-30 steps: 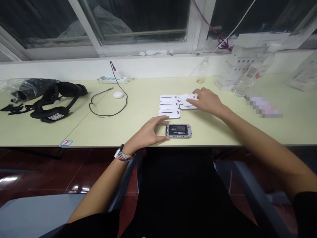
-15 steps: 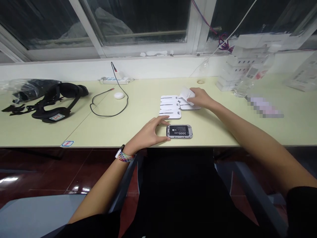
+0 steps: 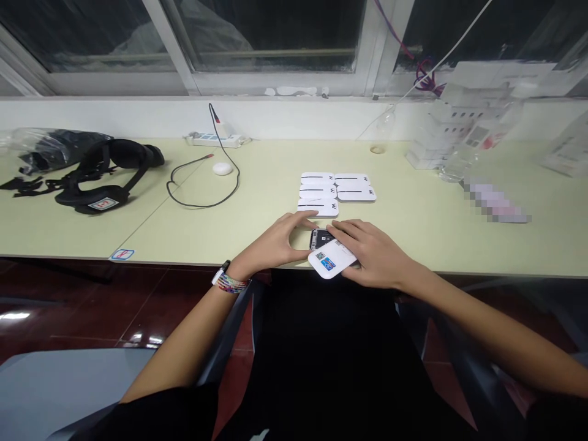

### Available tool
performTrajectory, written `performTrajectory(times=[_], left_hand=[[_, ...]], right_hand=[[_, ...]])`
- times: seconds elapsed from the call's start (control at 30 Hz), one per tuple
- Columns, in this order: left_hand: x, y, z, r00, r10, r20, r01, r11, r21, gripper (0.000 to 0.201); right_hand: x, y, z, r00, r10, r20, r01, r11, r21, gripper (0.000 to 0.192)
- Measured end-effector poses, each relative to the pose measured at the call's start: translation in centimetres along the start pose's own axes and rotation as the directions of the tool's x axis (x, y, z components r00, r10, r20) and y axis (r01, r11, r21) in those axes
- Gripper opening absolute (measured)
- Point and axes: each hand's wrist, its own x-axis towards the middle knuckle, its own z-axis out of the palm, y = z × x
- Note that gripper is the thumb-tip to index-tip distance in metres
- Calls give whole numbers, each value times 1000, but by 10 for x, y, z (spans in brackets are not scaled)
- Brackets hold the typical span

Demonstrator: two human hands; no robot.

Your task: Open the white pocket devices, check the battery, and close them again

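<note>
- Two hands meet at the bench [image 3: 184, 214] front edge: the left hand [image 3: 275, 242] steadies the open device [image 3: 322, 237], fingers curled against its left end.
- Right hand [image 3: 374, 254] pinches a white back cover [image 3: 331, 262], laid tilted over the device and overhanging the edge.
- Five more white covers [image 3: 337, 191] lie just behind.
- Risk, as I judge it: the tilted cover could seat crooked, or slip off the overhang, if pressed unevenly.

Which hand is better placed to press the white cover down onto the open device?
Right: the right hand already holds the white cover over the open device. The left hand steadies its left end.
</note>
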Motion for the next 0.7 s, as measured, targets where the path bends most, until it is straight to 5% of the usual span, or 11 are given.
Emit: performTrajectory(times=[0.3,0.7], left_hand=[[-1,-2,0,1000,23,-4,-23,999,22,81],[-2,1,0,1000,11,-16,-11,999,39,75]], right_hand=[[11,-2,7,989,42,-145,-24,992,122,67],[8,-12,0,994,-62,-86,76,984,163,51]])
